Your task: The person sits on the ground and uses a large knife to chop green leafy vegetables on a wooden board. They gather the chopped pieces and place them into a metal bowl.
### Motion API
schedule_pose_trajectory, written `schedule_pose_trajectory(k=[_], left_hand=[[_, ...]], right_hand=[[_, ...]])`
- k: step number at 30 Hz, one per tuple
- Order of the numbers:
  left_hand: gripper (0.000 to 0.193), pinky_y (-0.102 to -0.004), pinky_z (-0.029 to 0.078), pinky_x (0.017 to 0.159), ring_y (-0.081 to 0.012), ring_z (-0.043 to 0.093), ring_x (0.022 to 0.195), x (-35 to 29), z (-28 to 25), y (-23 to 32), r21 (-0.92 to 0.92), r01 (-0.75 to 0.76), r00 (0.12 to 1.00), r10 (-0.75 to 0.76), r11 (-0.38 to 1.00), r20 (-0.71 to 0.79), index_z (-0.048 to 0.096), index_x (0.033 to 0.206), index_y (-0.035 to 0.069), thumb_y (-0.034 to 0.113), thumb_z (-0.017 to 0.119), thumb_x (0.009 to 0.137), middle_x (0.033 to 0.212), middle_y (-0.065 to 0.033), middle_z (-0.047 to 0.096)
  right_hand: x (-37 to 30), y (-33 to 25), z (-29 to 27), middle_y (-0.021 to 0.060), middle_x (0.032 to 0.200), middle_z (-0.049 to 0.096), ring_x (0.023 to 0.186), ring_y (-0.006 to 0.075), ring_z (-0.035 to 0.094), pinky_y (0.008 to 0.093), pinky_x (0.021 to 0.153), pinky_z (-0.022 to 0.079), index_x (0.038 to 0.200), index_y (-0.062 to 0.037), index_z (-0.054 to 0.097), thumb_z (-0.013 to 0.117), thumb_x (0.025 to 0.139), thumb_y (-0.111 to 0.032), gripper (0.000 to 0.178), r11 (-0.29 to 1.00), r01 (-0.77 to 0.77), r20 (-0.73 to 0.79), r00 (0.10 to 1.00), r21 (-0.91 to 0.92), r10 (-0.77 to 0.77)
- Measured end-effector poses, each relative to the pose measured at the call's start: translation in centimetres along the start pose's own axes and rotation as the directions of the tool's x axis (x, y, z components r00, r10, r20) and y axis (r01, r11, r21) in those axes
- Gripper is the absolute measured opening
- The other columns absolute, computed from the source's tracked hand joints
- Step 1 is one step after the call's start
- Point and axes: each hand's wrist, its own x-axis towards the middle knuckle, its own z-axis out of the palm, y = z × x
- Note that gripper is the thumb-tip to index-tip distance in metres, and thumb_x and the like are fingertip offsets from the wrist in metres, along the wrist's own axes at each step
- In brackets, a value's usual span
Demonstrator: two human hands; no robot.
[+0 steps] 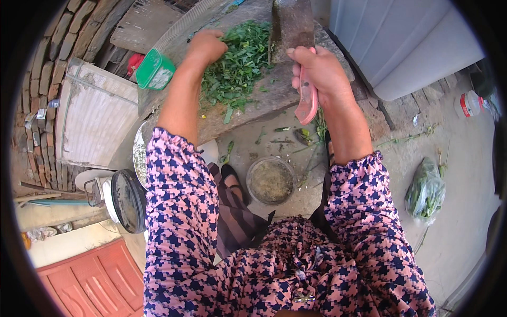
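A heap of chopped leafy greens (pixel 240 63) lies on a worn wooden board (pixel 211 115). At the heap's left edge is my left hand (pixel 208 46), its fingers curled against the greens and partly hidden. My right hand (pixel 326 74) grips the pink handle of a cleaver (pixel 292 29) just right of the heap. The cleaver's broad, stained blade points away from me, over the far right part of the board.
A green plastic container (pixel 150 67) stands left of the board. On the ground sit a round tub (pixel 271 180) by my foot and a bag of greens (pixel 425 191) at right. A large grey bin (pixel 401 45) borders the far right; a black-lidded bucket (pixel 128 201) is at left.
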Motion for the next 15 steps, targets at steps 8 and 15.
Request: schedule_pose_trajectory(k=[8, 15], left_hand=[[0.030, -0.0422, 0.048, 0.091, -0.0375, 0.059, 0.107, -1.3, 1.1, -0.8, 0.175, -0.479, 0.813, 0.510, 0.860, -0.280, 0.069, 0.102, 0.005, 0.008, 0.064, 0.073, 0.114, -0.0169, 0.063], [0.036, -0.0346, 0.051, 0.076, -0.0267, 0.068, 0.082, -4.4, -0.1, -1.1, -0.250, -0.223, 0.899, 0.100, 0.942, -0.426, 0.069, 0.109, 0.004, 0.011, 0.066, 0.074, 0.091, -0.0182, 0.071]], right_hand=[[-0.4, -0.6, 0.0, 0.0016, 0.067, 0.054, 0.049, 0.0128, 0.052, 0.0264, 0.045, 0.047, 0.089, -0.0062, 0.054, 0.067, 0.088, -0.018, 0.018, 1.000, 0.009, 0.004, 1.000, -0.005, -0.009], [-0.1, 0.1, 0.1, 0.0040, 0.068, 0.056, 0.053, 0.0158, 0.056, 0.0302, 0.045, 0.045, 0.088, -0.0025, 0.057, 0.065, 0.086, -0.018, 0.018, 1.000, 0.016, -0.019, 1.000, -0.013, -0.016]])
